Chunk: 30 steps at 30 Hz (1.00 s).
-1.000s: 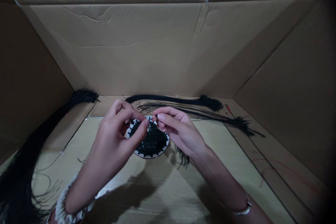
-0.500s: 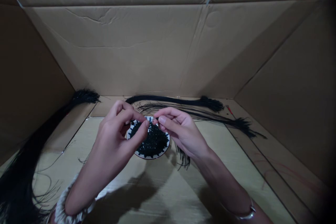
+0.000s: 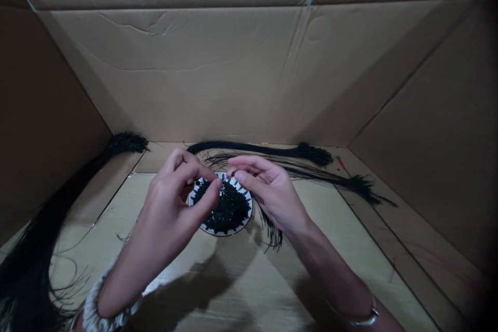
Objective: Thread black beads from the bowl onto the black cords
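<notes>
Right hand (image 3: pixel 272 197): thumb and forefinger have spread slightly.
1 black bundle (image 3: pixel 50 218) lies far left; left hand (image 3: pixel 175 197) pinches a thin strand (image 3: pixel 227 177) above the plate (image 3: pixel 234 230); the right fingertips meet a dark bit (image 3: pixel 233 174), grip unclear.

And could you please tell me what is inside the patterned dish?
The dish holds a heap of small black pieces, too fine to identify. The left hand covers part of its left side, and the heap hides the dish's middle.

left hand (image 3: pixel 173 196): pinching | right hand (image 3: pixel 274 193): pinching dark bit (image 3: pixel 233 174) | plate (image 3: pixel 220 233): heaped black pieces (image 3: pixel 223 208)
</notes>
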Tool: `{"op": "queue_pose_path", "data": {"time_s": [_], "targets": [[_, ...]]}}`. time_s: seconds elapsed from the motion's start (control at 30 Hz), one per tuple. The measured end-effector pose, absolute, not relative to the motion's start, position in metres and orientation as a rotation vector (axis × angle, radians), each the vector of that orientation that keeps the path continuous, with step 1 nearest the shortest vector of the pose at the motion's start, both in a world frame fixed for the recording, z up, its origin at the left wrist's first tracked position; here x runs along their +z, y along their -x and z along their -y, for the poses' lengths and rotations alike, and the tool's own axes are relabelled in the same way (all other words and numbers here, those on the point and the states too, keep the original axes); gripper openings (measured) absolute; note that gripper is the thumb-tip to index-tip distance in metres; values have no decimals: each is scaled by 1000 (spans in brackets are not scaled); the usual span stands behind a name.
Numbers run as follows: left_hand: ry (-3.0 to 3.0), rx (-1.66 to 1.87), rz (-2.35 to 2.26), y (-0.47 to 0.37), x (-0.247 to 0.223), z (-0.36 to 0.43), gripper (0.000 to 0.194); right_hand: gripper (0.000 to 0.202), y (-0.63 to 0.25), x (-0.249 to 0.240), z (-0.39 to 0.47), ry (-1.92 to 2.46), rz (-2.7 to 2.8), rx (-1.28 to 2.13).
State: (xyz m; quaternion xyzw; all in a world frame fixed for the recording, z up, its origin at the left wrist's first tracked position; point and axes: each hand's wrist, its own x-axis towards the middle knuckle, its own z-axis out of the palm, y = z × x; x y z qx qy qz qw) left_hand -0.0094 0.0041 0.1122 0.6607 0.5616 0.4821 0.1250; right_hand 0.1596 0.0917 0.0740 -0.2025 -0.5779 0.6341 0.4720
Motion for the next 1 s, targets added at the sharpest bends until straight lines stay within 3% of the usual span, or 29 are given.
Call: {"op": "queue_pose_path", "data": {"time_s": [0.4, 1.0], "targets": [[-1894, 1412, -1594, 10, 110, -5, 7, 27, -164, 75, -85, 569, 1740, 976], [-1901, 1410, -1593, 10, 110, -5, 7, 32, -165, 77, -82, 543, 1815, 828]]}}
